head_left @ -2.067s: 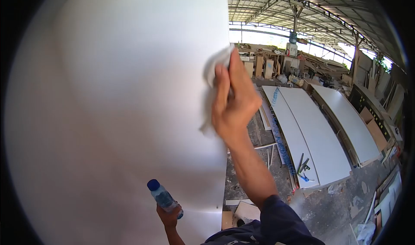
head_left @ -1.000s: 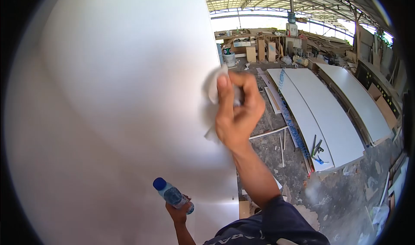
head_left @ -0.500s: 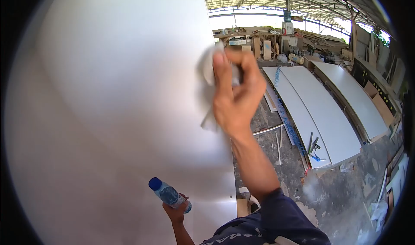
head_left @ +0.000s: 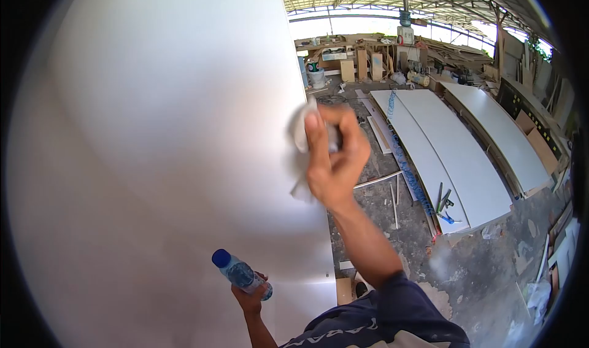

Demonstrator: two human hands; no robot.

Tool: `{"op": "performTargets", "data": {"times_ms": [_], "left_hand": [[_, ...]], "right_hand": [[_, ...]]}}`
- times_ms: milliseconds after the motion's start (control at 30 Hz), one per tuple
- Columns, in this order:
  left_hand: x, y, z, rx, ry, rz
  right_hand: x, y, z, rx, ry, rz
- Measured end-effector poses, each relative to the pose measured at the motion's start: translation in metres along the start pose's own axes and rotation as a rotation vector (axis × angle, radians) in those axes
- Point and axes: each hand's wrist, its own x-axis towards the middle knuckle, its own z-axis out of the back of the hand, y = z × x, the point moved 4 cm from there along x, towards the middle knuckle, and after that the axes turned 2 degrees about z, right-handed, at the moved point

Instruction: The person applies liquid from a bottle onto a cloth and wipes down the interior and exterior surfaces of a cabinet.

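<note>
A large white panel (head_left: 184, 133) fills the left and middle of the view. My right hand (head_left: 337, 154) is closed on a whitish cloth (head_left: 301, 130), pressed at the panel's right edge, with the thumb on the panel's face side and the fingers bent round near the edge. A loose end of the cloth hangs below the hand. Lower down, my left hand (head_left: 250, 297) is wrapped round a clear plastic bottle (head_left: 240, 274) with a blue cap, tilted to the left in front of the panel.
Two long white panels (head_left: 454, 158) (head_left: 500, 136) lie on supports at the right. Tools (head_left: 445, 204) and a coiled blue hose (head_left: 405, 170) rest at the nearer one. Thin strips (head_left: 394, 207) lie on the floor. Wood pieces (head_left: 362, 64) and a bucket (head_left: 316, 78) stand behind.
Over the last half second my right hand with the cloth has moved down along the panel's edge, after being higher. My left hand still holds the bottle, nearly unmoved.
</note>
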Motion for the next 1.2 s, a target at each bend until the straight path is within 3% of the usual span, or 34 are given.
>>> {"op": "performTargets", "data": {"times_ms": [100, 133, 233, 267, 433, 500, 533, 667, 733, 967, 1100, 1200], "left_hand": [[-0.003, 0.0, -0.002, -0.016, 0.001, -0.005], [-0.002, -0.001, -0.004, -0.025, 0.005, -0.016], [-0.001, 0.0, -0.006, -0.04, -0.012, -0.002], [-0.001, 0.001, -0.005, -0.042, -0.015, 0.0], [-0.003, 0.0, -0.005, -0.044, -0.002, 0.014], [-0.002, 0.0, -0.002, -0.035, -0.006, 0.001], [-0.002, 0.002, -0.002, -0.016, -0.007, -0.003], [-0.001, 0.004, -0.006, -0.039, -0.028, -0.021], [-0.003, 0.001, -0.007, -0.047, -0.048, -0.025], [-0.006, -0.002, -0.001, 0.0, -0.027, 0.028], [-0.003, -0.001, -0.002, -0.002, -0.01, 0.013], [-0.001, 0.006, 0.001, -0.006, -0.011, -0.013]], "right_hand": [[0.097, 0.032, -0.046, 0.043, -0.062, 0.072], [0.122, 0.036, -0.057, 0.055, -0.069, 0.207], [0.13, 0.034, -0.063, 0.16, -0.104, 0.34], [0.107, 0.041, -0.05, 0.005, -0.007, 0.049], [-0.046, -0.011, 0.008, 0.118, -0.024, -0.085], [-0.059, -0.013, 0.018, 0.011, -0.031, -0.048], [-0.061, -0.013, 0.022, -0.101, -0.044, -0.021], [0.029, 0.004, -0.013, 0.026, -0.08, 0.131], [0.066, 0.006, -0.033, 0.155, -0.069, -0.047], [-0.002, -0.002, -0.01, 0.132, -0.115, -0.058], [0.037, 0.009, -0.026, 0.073, -0.113, -0.003], [0.053, 0.009, -0.035, 0.194, -0.109, -0.164]]}}
